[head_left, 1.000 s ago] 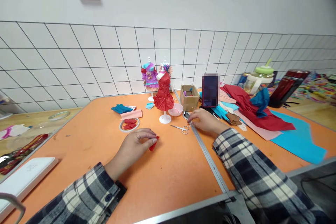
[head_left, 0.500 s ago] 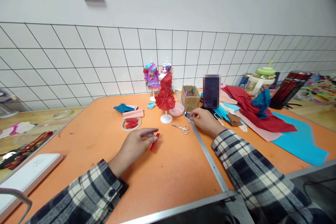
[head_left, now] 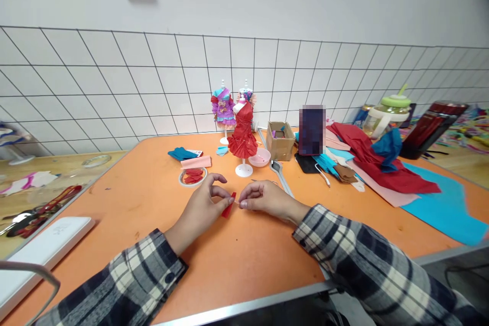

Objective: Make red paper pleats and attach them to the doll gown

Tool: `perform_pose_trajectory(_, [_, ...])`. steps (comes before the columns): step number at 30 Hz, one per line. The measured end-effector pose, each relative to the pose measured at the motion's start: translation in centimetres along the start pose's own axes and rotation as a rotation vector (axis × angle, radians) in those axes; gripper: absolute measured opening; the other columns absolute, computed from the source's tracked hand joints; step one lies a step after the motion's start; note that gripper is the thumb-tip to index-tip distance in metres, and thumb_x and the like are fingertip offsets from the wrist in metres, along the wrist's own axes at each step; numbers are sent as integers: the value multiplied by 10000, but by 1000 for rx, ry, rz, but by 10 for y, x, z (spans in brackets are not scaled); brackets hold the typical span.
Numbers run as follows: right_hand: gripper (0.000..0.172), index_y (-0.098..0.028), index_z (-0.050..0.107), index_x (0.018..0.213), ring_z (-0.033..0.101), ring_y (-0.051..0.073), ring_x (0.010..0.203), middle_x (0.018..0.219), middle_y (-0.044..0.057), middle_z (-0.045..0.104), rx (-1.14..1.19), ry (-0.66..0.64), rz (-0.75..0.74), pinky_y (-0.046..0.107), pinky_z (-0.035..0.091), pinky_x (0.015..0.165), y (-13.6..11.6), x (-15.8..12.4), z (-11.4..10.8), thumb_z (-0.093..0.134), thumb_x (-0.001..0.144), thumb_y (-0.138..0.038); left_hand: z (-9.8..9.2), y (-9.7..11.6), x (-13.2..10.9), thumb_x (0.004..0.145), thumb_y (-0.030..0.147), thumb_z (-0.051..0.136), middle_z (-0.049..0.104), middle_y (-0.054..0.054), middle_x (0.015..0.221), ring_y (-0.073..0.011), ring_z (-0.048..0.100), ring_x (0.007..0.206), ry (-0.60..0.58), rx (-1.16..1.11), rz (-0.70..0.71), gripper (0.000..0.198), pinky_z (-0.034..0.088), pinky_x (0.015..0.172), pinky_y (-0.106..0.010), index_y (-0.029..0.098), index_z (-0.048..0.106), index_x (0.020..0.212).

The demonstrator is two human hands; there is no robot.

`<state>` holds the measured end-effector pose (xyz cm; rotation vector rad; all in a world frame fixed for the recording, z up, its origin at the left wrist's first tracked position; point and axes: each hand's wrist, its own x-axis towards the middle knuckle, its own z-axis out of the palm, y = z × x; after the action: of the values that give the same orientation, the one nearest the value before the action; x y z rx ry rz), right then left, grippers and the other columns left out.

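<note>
My left hand (head_left: 202,206) pinches a narrow folded red strip (head_left: 228,209) of paper or cloth between thumb and fingers, above the orange table. Close by on the right, my right hand (head_left: 267,199) has thumb and fingertips pressed together; a tiny pale bit shows at them, too small to name. Just beyond the hands, a small white dress form (head_left: 244,169) stands upright in a ruffled red dress (head_left: 243,132). Small scissors lie mostly hidden behind my right hand. A clear ring (head_left: 182,183) to the left surrounds red scraps (head_left: 193,177).
Behind stand two more dressed forms, one in a purple dress (head_left: 223,112). A pink bowl (head_left: 264,159), a cardboard box (head_left: 281,150) and a phone (head_left: 311,132) sit at the back. Right lie red cloth (head_left: 382,170) and blue sheets (head_left: 451,209), with a tilted flask (head_left: 431,127) beyond.
My right hand has come back from the grey object by the metal strip to the red strip in my left hand, now partly covering the scissors. The view has shifted slightly.
</note>
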<state>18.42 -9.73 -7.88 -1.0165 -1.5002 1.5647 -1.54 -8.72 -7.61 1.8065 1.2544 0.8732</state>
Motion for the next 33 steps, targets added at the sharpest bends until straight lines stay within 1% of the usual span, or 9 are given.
perform_pose_trajectory(2, [280,-154,678,779,555,96,611,721,9,662,18,45,30,202,419,519,3,2,5,801,623,-351,4,-2,0,770,252,620,707,18,746,-177,674,628,-33,-68,-3,333,499,619,-293,240,383,1004])
perform_pose_trajectory(4, [295,-157,663,784,530,92,574,700,4,638,42,71,59,195,413,462,6,3,9,797,620,-362,6,-4,-1,769,228,606,706,14,759,-169,668,594,-54,-100,-2,323,491,568,-272,241,367,986])
perform_pose_trajectory(7, [315,-164,642,780,516,90,563,678,-9,606,60,132,96,196,445,439,8,4,12,809,602,-364,8,-4,-1,776,230,607,709,12,776,-154,663,578,-44,-88,15,311,497,572,-268,241,363,968])
perform_pose_trajectory(12, [296,-173,624,795,524,92,611,703,-8,603,68,171,139,197,509,472,10,4,12,798,626,-343,6,2,-4,776,266,620,717,3,789,-165,675,615,-21,-42,48,284,516,590,-285,244,373,913])
perform_pose_trajectory(18, [291,-173,622,812,537,87,608,704,-9,614,107,205,150,197,522,495,11,6,14,794,640,-333,6,5,-5,767,259,615,720,-22,811,-209,713,746,18,14,76,264,541,646,-318,242,396,913])
perform_pose_trajectory(24, [431,-192,621,997,555,84,602,719,-24,613,218,211,181,234,547,549,11,5,14,816,625,-288,4,4,-5,781,230,595,724,-39,842,-215,718,792,20,91,150,224,546,716,-347,238,414,912])
perform_pose_trajectory(27, [361,-174,652,902,544,76,606,709,-23,600,262,183,186,236,548,576,15,5,13,824,611,-304,3,5,-6,784,235,603,719,-33,845,-207,713,790,20,99,168,221,543,724,-339,238,422,910])
perform_pose_trajectory(29, [357,-176,659,867,540,78,616,723,-21,603,283,183,175,239,545,580,17,6,13,834,596,-329,3,6,-6,780,241,610,713,-25,834,-203,708,787,22,73,164,227,541,719,-331,237,427,913])
perform_pose_trajectory(33, [365,-185,668,854,560,97,684,780,-9,617,315,176,140,244,547,598,16,5,16,835,594,-380,6,7,-4,790,258,601,703,-21,810,-185,692,757,-24,-69,124,242,533,692,-312,228,439,967])
